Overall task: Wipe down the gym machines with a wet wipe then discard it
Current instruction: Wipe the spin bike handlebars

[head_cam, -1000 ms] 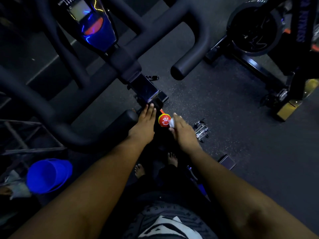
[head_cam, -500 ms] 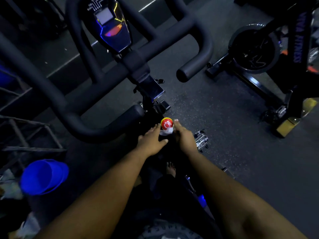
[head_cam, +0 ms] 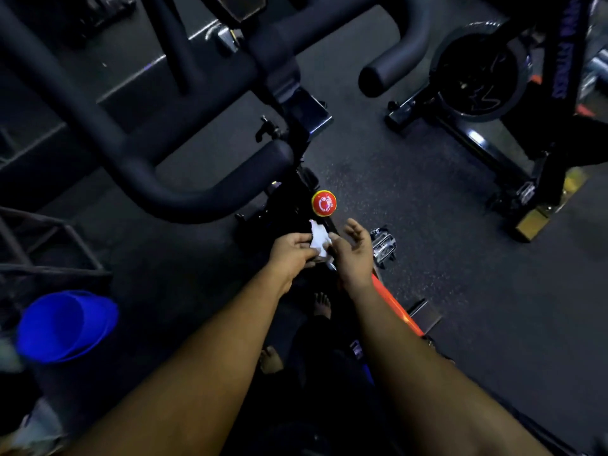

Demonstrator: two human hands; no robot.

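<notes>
A small white wet wipe [head_cam: 318, 240] is crumpled between my two hands, just below the red resistance knob [head_cam: 324, 202] of a black spin bike. My left hand [head_cam: 292, 251] pinches the wipe's left edge with curled fingers. My right hand [head_cam: 353, 250] touches its right edge with the thumb while the other fingers spread loosely. The bike's black handlebars [head_cam: 184, 192] curve above and to the left of my hands. A metal pedal [head_cam: 383, 246] sits just right of my right hand.
A blue bucket [head_cam: 65, 324] stands on the floor at lower left beside a dark metal rack [head_cam: 49, 245]. A second bike with a flywheel [head_cam: 480, 74] fills the upper right. My bare feet [head_cam: 322, 304] and the bike's orange frame bar [head_cam: 394, 307] lie below my hands.
Both hands have pulled back from the red knob toward me. The wipe, earlier pressed at the knob under my right hand, is now held between both hands. The view moved closer to the handlebars.
</notes>
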